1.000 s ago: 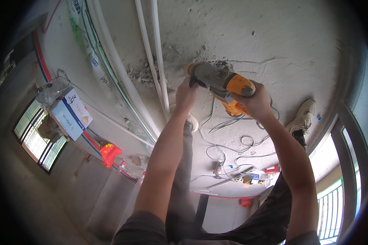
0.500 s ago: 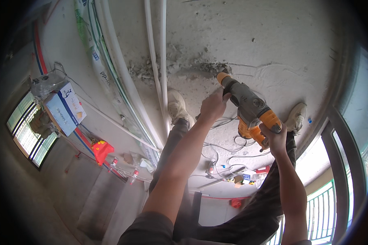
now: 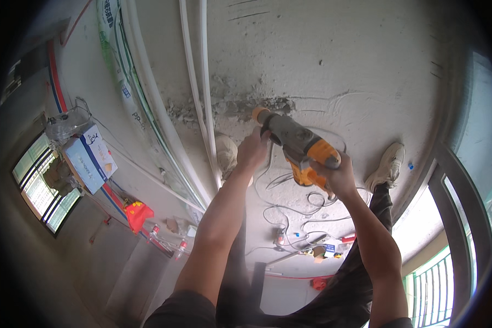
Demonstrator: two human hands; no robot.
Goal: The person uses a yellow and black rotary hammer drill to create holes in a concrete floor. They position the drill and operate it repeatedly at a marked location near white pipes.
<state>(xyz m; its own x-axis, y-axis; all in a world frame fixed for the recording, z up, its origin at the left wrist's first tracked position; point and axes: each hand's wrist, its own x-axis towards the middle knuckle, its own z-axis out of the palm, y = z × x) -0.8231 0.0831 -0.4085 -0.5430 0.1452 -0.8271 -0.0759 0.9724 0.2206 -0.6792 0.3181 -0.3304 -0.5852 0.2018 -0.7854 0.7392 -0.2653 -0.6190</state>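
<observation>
A grey and yellow rotary hammer (image 3: 294, 135) is held in both hands, tilted with its nose up and to the left. My left hand (image 3: 253, 150) is closed around its front part, just behind the yellow collar. At its back end my right hand (image 3: 338, 176) grips the rear handle. The nose points at a rough broken groove (image 3: 281, 104) in the grey concrete floor; the bit itself cannot be made out. Loose concrete rubble (image 3: 194, 109) lies along the groove to the left.
Long white pipes (image 3: 203, 82) cross the floor left of the tool, beside wrapped pipes (image 3: 127, 90). A grey cable (image 3: 273, 205) loops between my shoes. Farther left stands a blue and white box (image 3: 90, 158). A dark metal frame (image 3: 456, 186) borders the right side.
The rotary hammer and both hands have moved left along the groove, and the tool lies slightly flatter. My left shoe now appears farther left in view.
</observation>
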